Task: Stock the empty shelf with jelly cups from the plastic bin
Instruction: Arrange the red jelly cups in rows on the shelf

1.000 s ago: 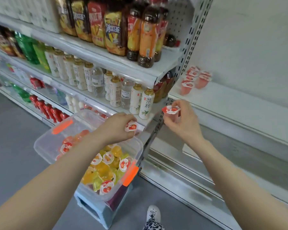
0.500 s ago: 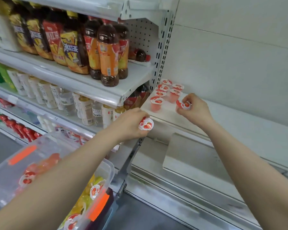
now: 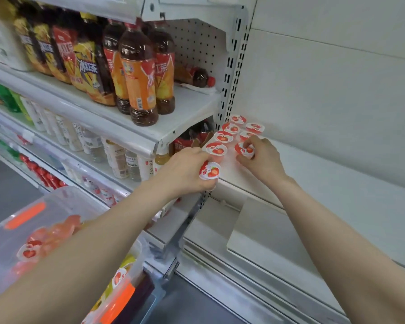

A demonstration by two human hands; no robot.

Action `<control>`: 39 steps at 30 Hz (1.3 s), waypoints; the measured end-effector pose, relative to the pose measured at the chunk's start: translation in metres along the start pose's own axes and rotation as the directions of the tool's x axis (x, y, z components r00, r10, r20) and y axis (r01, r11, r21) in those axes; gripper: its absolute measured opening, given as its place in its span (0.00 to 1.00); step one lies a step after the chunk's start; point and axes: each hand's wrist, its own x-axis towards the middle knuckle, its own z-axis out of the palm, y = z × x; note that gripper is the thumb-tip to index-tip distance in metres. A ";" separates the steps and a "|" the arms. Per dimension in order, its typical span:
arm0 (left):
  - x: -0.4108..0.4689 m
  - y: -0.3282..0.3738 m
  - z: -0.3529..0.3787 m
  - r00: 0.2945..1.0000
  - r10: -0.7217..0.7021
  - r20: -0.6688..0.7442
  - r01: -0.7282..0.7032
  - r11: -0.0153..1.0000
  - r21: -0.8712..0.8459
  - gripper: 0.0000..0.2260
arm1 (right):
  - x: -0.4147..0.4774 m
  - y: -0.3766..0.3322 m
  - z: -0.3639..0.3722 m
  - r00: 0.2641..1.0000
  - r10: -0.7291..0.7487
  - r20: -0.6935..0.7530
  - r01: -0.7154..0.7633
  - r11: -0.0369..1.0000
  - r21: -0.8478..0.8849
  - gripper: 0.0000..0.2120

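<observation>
Several red jelly cups (image 3: 231, 128) stand in two rows at the left end of the white shelf (image 3: 325, 174). My right hand (image 3: 260, 157) pinches a red jelly cup (image 3: 243, 149) and holds it down on the shelf at the front of the right row. My left hand (image 3: 185, 169) grips another red jelly cup (image 3: 209, 170), tilted, at the shelf's front edge just before the nearest standing cup (image 3: 216, 148). The clear plastic bin (image 3: 63, 206) with orange latches sits at lower left, holding red and yellow cups, partly hidden by my left arm.
Left of the upright post (image 3: 229, 90), shelves carry tea bottles (image 3: 138, 76) and smaller drink bottles (image 3: 117, 157). Below the jelly shelf is a lower white shelf (image 3: 267, 232). Grey floor (image 3: 5, 183) lies at far left.
Both hands have moved forward to the shelf. The right hand has brought its cup down onto the shelf beside the rows; the left hand's cup has reached the shelf's front edge.
</observation>
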 end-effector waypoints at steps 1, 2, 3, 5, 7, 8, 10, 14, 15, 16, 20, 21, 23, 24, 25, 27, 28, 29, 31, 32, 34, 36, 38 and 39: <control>0.002 0.003 0.001 1.000 0.013 -0.009 -0.013 1.000 0.009 0.21 | 0.000 0.003 0.000 1.000 -0.011 -0.006 0.011 1.000 0.010 0.20; 0.004 0.006 0.001 1.000 0.025 -0.017 -0.024 1.000 0.019 0.21 | 0.001 0.005 0.001 1.000 -0.022 -0.010 0.022 1.000 0.015 0.20; 0.007 0.009 0.002 0.999 0.035 -0.026 -0.034 0.999 0.027 0.20 | 0.001 0.007 0.001 0.999 -0.035 -0.012 0.035 0.999 0.013 0.20; 0.015 0.013 0.005 0.998 0.055 -0.043 -0.053 0.998 0.040 0.19 | 0.002 0.010 0.002 0.997 -0.080 -0.012 0.080 0.997 -0.019 0.20; 0.024 0.016 0.010 0.997 0.062 -0.049 -0.059 0.997 0.057 0.19 | 0.002 0.014 0.001 0.991 -0.134 -0.004 0.133 0.988 -0.078 0.19; 0.028 0.017 0.013 0.997 0.063 -0.053 -0.059 0.996 0.072 0.19 | 0.003 0.017 -0.001 0.987 -0.158 0.006 0.158 0.981 -0.113 0.20; 0.036 0.022 0.017 0.996 0.062 -0.067 -0.055 0.993 0.101 0.19 | 0.003 0.023 -0.007 0.981 -0.193 0.028 0.195 0.966 -0.168 0.20; 0.052 0.030 0.025 0.993 0.081 -0.086 -0.068 0.987 0.146 0.22 | -0.001 0.036 -0.025 0.966 -0.255 0.033 0.256 0.945 -0.203 0.20; 0.057 0.031 0.027 0.993 0.089 -0.073 -0.076 0.983 0.169 0.23 | -0.001 0.039 -0.029 0.963 -0.268 0.022 0.267 0.940 -0.214 0.20; 0.061 0.030 0.030 0.994 0.092 -0.053 -0.081 0.978 0.191 0.24 | -0.002 0.042 -0.033 0.962 -0.274 0.006 0.268 0.937 -0.225 0.21; 0.071 0.029 0.038 0.999 0.035 -0.013 -0.032 0.975 0.219 0.25 | 0.001 0.054 -0.041 0.967 -0.251 -0.047 0.232 0.940 -0.251 0.21; 0.072 0.029 0.041 0.999 0.025 -0.022 -0.020 0.975 0.219 0.25 | 0.001 0.056 -0.042 0.967 -0.248 -0.050 0.228 0.940 -0.254 0.21; 0.073 0.029 0.045 0.999 0.012 -0.046 -0.002 0.975 0.222 0.26 | 0.002 0.060 -0.043 0.968 -0.245 -0.049 0.225 0.940 -0.257 0.21; 0.072 0.029 0.047 0.998 0.001 -0.055 0.010 0.977 0.212 0.26 | 0.002 0.062 -0.043 0.968 -0.245 -0.047 0.226 0.940 -0.256 0.21; 0.072 0.030 0.048 0.998 -0.013 -0.061 0.025 0.980 0.198 0.26 | 0.002 0.063 -0.043 0.969 -0.244 -0.045 0.225 0.940 -0.255 0.22; 0.071 0.032 0.049 0.997 -0.040 -0.064 0.051 0.981 0.185 0.26 | 0.003 0.065 -0.043 0.970 -0.238 -0.037 0.221 0.941 -0.256 0.22; 0.071 0.033 0.050 0.997 -0.048 -0.066 0.060 0.981 0.185 0.27 | 0.004 0.065 -0.043 0.971 -0.236 -0.032 0.220 0.940 -0.259 0.22; 0.070 0.033 0.050 0.996 -0.053 -0.073 0.066 0.981 0.185 0.27 | 0.004 0.066 -0.042 0.972 -0.235 -0.027 0.221 0.940 -0.261 0.23; 0.069 0.033 0.050 0.995 -0.065 -0.077 0.078 0.980 0.183 0.28 | 0.004 0.065 -0.041 0.972 -0.236 -0.012 0.225 0.937 -0.267 0.23; 0.069 0.034 0.050 0.995 -0.071 -0.072 0.083 0.979 0.184 0.28 | 0.004 0.064 -0.040 0.971 -0.239 -0.007 0.228 0.935 -0.270 0.23; 0.068 0.034 0.049 0.995 -0.076 -0.058 0.086 0.977 0.196 0.30 | 0.005 0.063 -0.042 0.970 -0.245 -0.001 0.235 0.931 -0.281 0.24; 0.066 0.035 0.046 0.996 -0.073 -0.046 0.081 0.975 0.207 0.32 | 0.005 0.062 -0.045 0.966 -0.258 -0.002 0.245 0.921 -0.304 0.24; 0.063 0.035 0.042 0.997 -0.058 -0.042 0.066 0.978 0.200 0.33 | 0.003 0.059 -0.048 0.961 -0.276 0.002 0.261 0.907 -0.331 0.24; 0.062 0.035 0.040 0.998 -0.051 -0.044 0.058 0.980 0.188 0.33 | 0.001 0.058 -0.050 0.959 -0.284 0.009 0.269 0.899 -0.345 0.24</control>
